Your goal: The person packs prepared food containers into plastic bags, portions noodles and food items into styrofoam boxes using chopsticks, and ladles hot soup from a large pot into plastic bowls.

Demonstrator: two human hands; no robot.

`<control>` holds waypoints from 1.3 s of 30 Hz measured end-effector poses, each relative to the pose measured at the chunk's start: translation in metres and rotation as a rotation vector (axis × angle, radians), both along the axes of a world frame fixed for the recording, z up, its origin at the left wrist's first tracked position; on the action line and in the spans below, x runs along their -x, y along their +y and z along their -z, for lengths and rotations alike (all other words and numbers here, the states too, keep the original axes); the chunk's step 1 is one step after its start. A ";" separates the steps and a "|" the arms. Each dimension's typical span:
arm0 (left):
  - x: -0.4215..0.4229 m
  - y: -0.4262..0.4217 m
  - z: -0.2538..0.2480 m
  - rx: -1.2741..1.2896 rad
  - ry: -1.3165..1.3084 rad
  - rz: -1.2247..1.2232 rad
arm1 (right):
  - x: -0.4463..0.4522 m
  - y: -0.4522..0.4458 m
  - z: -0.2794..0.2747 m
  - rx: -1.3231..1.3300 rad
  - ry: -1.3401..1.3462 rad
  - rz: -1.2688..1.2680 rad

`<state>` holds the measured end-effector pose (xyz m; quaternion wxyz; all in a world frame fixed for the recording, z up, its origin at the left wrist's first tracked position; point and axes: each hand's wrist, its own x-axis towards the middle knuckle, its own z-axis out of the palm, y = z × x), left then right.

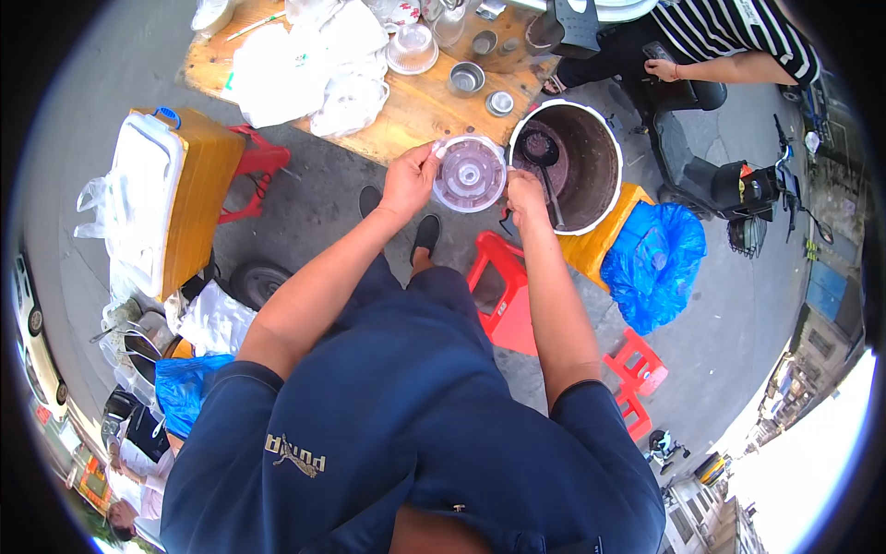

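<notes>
Grey pavement (318,189) spreads beneath. Nearest, the left hand (409,185) and right hand (526,194) are clamped on opposite edges of a clear tub (469,174), just off the near edge of the wooden desk (429,115). Purple contents show inside; it looks filled and capped, though whether the rim is fully sealed cannot be told. Round, without a long axis, it faces upward. Beside it, a pot (591,152) holds a ladle (540,148).
</notes>
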<state>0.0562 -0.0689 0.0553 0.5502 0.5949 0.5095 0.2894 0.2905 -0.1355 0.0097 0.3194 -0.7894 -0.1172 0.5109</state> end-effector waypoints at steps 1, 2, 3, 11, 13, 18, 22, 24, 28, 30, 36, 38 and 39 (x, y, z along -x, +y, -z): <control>0.000 0.000 -0.001 -0.004 0.003 0.002 | -0.007 0.001 0.010 -0.004 0.003 0.002; -0.001 0.000 -0.002 -0.051 0.016 0.003 | -0.013 0.000 0.020 0.033 0.219 0.100; -0.001 0.000 -0.004 -0.099 0.027 0.005 | -0.014 0.000 0.020 0.068 0.433 0.199; 0.006 -0.027 -0.009 0.010 -0.027 -0.070 | -0.005 -0.015 -0.031 -0.153 0.263 0.272; 0.008 -0.032 -0.014 0.051 -0.041 -0.085 | -0.001 -0.021 -0.050 -0.190 0.269 0.332; 0.010 -0.031 -0.038 0.185 -0.277 -0.119 | -0.001 -0.026 -0.065 -0.415 0.211 0.266; 0.010 -0.026 -0.058 0.268 -0.351 -0.123 | 0.010 -0.027 -0.084 -0.575 0.223 0.210; 0.008 -0.028 -0.068 0.289 -0.380 -0.098 | 0.017 -0.027 -0.098 -0.587 0.235 0.173; 0.010 -0.030 -0.064 0.330 -0.420 -0.025 | 0.035 -0.022 -0.114 -0.691 0.192 0.062; 0.010 -0.029 -0.066 0.342 -0.438 -0.025 | 0.040 -0.017 -0.120 -0.696 0.213 0.047; 0.007 -0.016 -0.084 0.352 -0.491 -0.034 | 0.048 0.000 -0.133 -0.775 0.267 0.048; 0.005 -0.013 -0.085 0.341 -0.518 -0.043 | 0.046 0.005 -0.132 -0.774 0.325 0.056; 0.005 -0.013 -0.086 0.319 -0.513 -0.047 | 0.048 0.009 -0.133 -0.778 0.298 0.051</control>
